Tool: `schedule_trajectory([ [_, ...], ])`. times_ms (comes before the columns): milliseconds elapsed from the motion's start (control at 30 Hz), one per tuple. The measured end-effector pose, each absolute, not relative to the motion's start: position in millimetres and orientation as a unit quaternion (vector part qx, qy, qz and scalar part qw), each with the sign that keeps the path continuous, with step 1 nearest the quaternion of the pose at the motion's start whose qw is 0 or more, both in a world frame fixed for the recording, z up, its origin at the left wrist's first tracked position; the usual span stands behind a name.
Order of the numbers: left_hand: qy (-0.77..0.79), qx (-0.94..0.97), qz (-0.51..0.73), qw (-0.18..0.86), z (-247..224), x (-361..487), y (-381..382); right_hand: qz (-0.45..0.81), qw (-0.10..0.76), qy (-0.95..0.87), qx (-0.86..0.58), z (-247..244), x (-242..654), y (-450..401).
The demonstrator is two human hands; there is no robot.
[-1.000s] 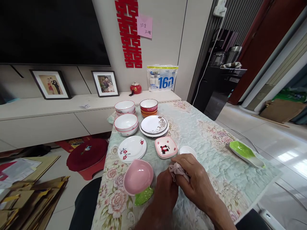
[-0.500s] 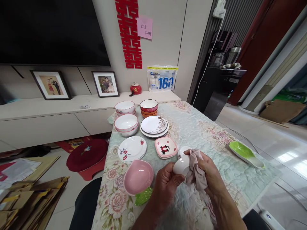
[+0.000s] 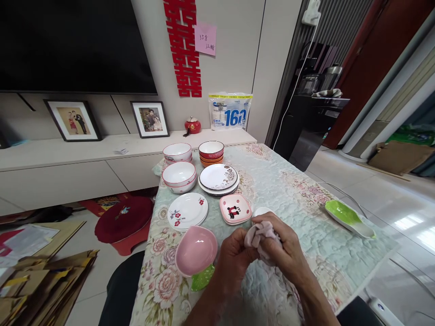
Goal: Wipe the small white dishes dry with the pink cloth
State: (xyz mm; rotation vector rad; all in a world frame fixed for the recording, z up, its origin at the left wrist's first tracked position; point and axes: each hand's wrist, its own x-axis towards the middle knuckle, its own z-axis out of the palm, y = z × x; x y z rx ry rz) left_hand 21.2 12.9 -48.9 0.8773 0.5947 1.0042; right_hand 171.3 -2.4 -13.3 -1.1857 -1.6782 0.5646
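A crumpled pale pink cloth (image 3: 263, 237) is bunched between my two hands over the table. My right hand (image 3: 283, 242) is closed on it from the right. My left hand (image 3: 236, 253) pinches at the cloth's left side; the small white dish there is now covered by cloth and fingers. Just behind my right hand a stack of small white dishes (image 3: 264, 210) is partly hidden. Pink square plates (image 3: 235, 209) with a cat picture lie behind my left hand. A pink peach-shaped bowl (image 3: 196, 251) with a green leaf part sits left of my left hand.
Flowered white plates (image 3: 187, 212), brown-patterned plates (image 3: 218, 176), red-rimmed bowls (image 3: 179, 174) and dark-rimmed bowls (image 3: 211, 149) stand farther back on the flowered tablecloth (image 3: 272, 181). A green leaf-shaped dish (image 3: 348, 219) lies near the right edge.
My right hand has moved left and closer to my left hand, bringing the cloth over the white dish, which was visible between them before.
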Motion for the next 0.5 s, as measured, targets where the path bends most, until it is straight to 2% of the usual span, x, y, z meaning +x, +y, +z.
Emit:
schedule_trajectory([
  [100, 0.261, 0.326, 0.480, 0.772, -46.0, 22.1, 15.0, 0.242, 0.491, -0.663, -0.511, -20.5, 175.4, 2.2],
  [267, 0.268, 0.242, 0.512, 0.779, -35.3, 23.0, 15.8, 0.193, 0.455, -0.721, -0.486, -28.8, 173.5, 3.4],
  [400, 0.275, 0.231, 0.504, 0.786, -34.1, 26.4, 11.7, 0.170, 0.409, -0.757, -0.481, -29.7, 167.6, 0.1],
  [500, 0.270, 0.251, 0.502, 0.782, -36.0, 29.6, 8.0, 0.171, 0.422, -0.746, -0.485, -29.6, 168.1, 1.1],
])
